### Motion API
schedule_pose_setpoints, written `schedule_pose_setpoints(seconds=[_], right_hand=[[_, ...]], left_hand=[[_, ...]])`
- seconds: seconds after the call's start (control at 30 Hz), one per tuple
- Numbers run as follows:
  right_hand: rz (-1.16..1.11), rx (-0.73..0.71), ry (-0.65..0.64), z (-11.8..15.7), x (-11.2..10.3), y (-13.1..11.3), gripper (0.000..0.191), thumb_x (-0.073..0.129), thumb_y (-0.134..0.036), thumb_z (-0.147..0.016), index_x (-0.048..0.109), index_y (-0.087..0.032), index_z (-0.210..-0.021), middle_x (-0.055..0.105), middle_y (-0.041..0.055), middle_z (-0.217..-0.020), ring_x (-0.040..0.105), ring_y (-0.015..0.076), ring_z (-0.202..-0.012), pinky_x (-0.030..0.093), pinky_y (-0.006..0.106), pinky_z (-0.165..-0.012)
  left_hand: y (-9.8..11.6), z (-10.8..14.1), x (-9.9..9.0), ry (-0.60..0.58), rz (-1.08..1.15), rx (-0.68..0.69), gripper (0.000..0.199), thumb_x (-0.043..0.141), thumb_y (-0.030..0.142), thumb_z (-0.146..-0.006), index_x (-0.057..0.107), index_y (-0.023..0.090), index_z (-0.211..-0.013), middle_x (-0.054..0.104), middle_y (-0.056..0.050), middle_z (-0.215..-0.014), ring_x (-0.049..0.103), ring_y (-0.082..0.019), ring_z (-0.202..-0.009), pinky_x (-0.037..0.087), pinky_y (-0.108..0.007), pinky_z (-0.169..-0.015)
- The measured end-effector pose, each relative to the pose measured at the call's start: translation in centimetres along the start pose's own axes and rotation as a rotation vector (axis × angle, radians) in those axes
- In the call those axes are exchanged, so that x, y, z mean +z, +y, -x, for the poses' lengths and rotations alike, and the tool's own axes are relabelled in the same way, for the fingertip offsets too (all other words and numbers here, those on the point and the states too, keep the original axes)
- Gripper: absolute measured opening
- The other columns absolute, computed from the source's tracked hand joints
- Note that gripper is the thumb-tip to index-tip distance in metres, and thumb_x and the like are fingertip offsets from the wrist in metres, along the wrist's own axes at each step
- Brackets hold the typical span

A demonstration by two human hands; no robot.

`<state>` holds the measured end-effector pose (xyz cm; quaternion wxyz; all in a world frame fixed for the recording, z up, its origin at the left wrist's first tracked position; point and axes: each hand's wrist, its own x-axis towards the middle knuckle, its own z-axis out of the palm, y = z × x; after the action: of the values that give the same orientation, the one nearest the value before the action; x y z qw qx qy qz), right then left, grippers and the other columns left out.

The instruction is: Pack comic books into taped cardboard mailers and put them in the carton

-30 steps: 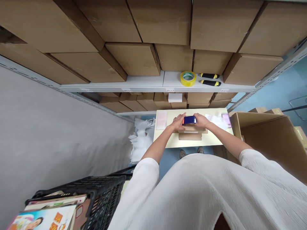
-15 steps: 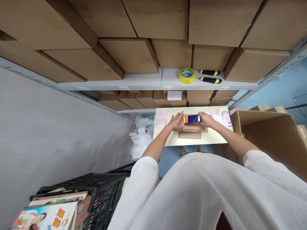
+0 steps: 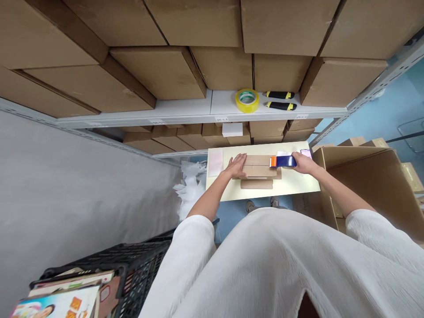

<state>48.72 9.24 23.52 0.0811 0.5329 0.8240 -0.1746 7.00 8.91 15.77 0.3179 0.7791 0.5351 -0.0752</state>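
Observation:
A small brown cardboard box [image 3: 258,170] lies on the pale yellow table [image 3: 228,191], with a seam running along its top. My left hand [image 3: 236,166] rests on the box's left end, fingers spread. My right hand [image 3: 302,162] is wrapped round the end of a blue tape dispenser [image 3: 285,161]. The dispenser's orange head is at the right end of the box top. Whether tape runs from it along the seam is too small to tell. A cardboard flap [image 3: 256,184] shows at the near side of the box.
Shelves of boxes [image 3: 220,68] stand ahead, holding a yellow tape roll [image 3: 247,100] and two cutters [image 3: 280,106]. A large open carton [image 3: 371,194] is at the right. A black crate [image 3: 142,269] of books is at lower left, white packing sheets [image 3: 192,187] left of the table.
My right hand and the tape dispenser have moved right, from the middle of the box to its right end. My left hand stays on the left end. The camera view has shifted slightly.

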Motion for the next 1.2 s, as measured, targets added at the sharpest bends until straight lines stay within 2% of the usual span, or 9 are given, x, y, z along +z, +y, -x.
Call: schedule_pose_setpoints(seconds=[0.2,0.4,0.57,0.73,0.93,1.2], right_hand=[[0.016,0.008,0.014,1.1,-0.1,1.7,0.04,0.071,-0.051,-0.098,0.055,-0.022,-0.119,0.071,0.0178,-0.122,0.069,0.0314,-0.103,0.044,0.033,-0.069],[0.025,0.003,0.005,1.6,0.0,2.3,0.037,0.068,-0.049,-0.1,0.055,-0.022,-0.12,0.07,0.0178,-0.125,0.069,0.0305,-0.099,0.042,0.032,-0.066],[0.017,-0.012,0.021,1.8,0.0,3.7,0.038,0.069,-0.051,-0.099,0.056,-0.023,-0.12,0.07,0.0171,-0.124,0.069,0.0311,-0.099,0.046,0.033,-0.07],[0.025,0.035,0.035,2.4,0.4,5.5,0.045,0.071,-0.056,-0.096,0.056,-0.023,-0.122,0.069,0.0181,-0.126,0.069,0.033,-0.105,0.049,0.034,-0.073],[0.025,0.07,-0.001,1.6,1.5,5.3,0.041,0.069,-0.048,-0.097,0.057,-0.021,-0.126,0.068,0.0205,-0.127,0.068,0.0338,-0.106,0.051,0.036,-0.074],[0.069,0.065,-0.058,0.9,1.9,3.9,0.038,0.066,-0.038,-0.098,0.056,-0.021,-0.13,0.066,0.0214,-0.131,0.065,0.0355,-0.117,0.053,0.038,-0.08]], left_hand=[[0.1,-0.1,-0.1,-0.013,-0.03,0.0,0.133,0.087,0.051,-0.077,0.005,0.028,-0.179,0.008,-0.015,-0.187,0.001,-0.037,-0.174,0.004,-0.063,-0.138],[0.4,-0.1,-0.3,-0.028,-0.03,0.0,0.133,0.085,0.05,-0.076,0.004,0.028,-0.179,0.007,-0.014,-0.188,0.0,-0.037,-0.174,0.003,-0.064,-0.138],[0.2,-0.1,-0.3,-0.031,-0.03,-0.004,0.133,0.085,0.051,-0.076,0.004,0.028,-0.179,0.006,-0.014,-0.188,0.0,-0.036,-0.174,0.0,-0.065,-0.138],[0.0,-0.5,-0.2,-0.039,-0.034,-0.018,0.135,0.086,0.051,-0.075,0.003,0.027,-0.178,0.006,-0.016,-0.188,-0.002,-0.036,-0.174,0.001,-0.065,-0.138],[0.1,-0.7,-0.3,-0.051,-0.042,-0.019,0.135,0.085,0.051,-0.076,0.0,0.027,-0.178,0.004,-0.017,-0.187,-0.003,-0.037,-0.174,0.002,-0.066,-0.137],[1.1,-1.0,-0.4,-0.083,-0.074,-0.064,0.138,0.087,0.049,-0.074,-0.001,0.027,-0.178,0.001,-0.02,-0.187,-0.005,-0.039,-0.173,0.002,-0.065,-0.137]])
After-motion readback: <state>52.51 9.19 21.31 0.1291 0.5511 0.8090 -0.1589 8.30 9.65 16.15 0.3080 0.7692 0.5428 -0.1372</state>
